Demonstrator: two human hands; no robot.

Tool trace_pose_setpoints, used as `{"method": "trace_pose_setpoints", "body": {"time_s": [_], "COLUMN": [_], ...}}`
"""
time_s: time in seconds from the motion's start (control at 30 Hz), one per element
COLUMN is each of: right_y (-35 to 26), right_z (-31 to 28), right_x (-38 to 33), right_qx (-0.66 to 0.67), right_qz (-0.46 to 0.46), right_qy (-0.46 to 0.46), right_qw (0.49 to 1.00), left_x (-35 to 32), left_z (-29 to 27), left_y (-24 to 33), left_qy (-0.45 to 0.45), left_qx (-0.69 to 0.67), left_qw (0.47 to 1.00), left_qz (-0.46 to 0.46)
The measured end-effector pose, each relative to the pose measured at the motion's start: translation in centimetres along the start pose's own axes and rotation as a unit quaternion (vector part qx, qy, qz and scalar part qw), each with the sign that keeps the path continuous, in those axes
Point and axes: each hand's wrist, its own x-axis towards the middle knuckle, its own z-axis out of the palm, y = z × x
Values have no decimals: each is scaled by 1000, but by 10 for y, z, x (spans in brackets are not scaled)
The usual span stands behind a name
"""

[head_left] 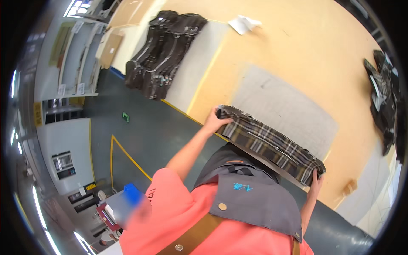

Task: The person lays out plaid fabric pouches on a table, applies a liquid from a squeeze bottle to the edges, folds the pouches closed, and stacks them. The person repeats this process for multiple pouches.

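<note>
A long, bag-like plaid fabric piece [267, 140] in black, white and yellow-brown checks lies along the table's near edge, in front of my body. My left hand [215, 122] is closed on its left end, with the thumb on top. At the other end my right hand [315, 183] grips the corner, its fingers partly hidden by the cloth. Light line-like strips run along the side that faces me. What the piece holds inside, if anything, does not show.
The broad tan table [323, 51] has a grey mat [284, 97] set into it. Several dark bag-like pieces [165, 51] lie at the far left, and a plaid pile [382, 102] is at the right. A white paper [244, 24] rests at the back. Shelving [78, 59] stands beyond the floor.
</note>
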Motion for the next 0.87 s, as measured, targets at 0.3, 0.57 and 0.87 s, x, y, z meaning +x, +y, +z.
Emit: {"method": "trace_pose_setpoints", "body": {"time_s": [0.3, 0.57, 0.87], "right_y": [-99, -242, -272], "right_z": [13, 84, 153], "right_x": [-50, -127, -158], "right_qx": [-30, -18, 165], "right_qz": [-61, -196, -257], "right_qy": [-47, -43, -93], "right_qw": [997, 979, 948], "left_x": [-59, -136, -102], "left_z": [13, 108, 121], "left_y": [84, 156, 159], "left_qy": [24, -244, -120], "left_qx": [131, 67, -93], "left_qw": [909, 740, 801], "left_qz": [395, 623, 580]}}
